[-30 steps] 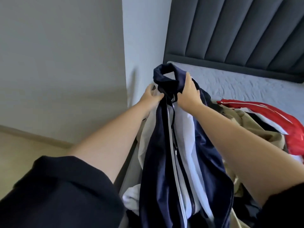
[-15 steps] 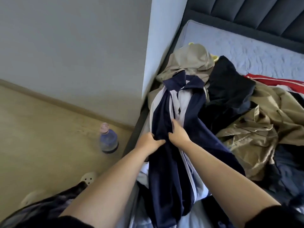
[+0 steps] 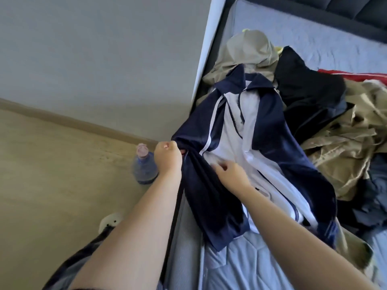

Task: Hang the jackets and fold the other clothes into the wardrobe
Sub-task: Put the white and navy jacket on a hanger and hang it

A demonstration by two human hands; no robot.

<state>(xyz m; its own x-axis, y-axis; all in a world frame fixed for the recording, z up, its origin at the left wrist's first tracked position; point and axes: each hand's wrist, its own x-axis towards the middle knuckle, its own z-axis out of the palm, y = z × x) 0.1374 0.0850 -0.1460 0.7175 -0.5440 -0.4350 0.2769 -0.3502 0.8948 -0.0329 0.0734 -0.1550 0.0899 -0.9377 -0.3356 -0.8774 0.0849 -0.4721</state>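
At the centre of the frame the left hand (image 3: 167, 158) pinches a bunched navy fold at the jacket's (image 3: 247, 143) left edge, fingers curled into the cloth. Just right of it the right hand (image 3: 232, 176) rests on the white front panel with fingers loosely curled; whether it grips cloth I cannot tell. The jacket lies collar-up across the bed (image 3: 240, 266) edge, against the pile (image 3: 335, 143) of clothes at right. To spread it well, draw the pinched side outward while the other hand anchors the middle, keeping the hem off the floor, where a bottle (image 3: 144, 168) stands.
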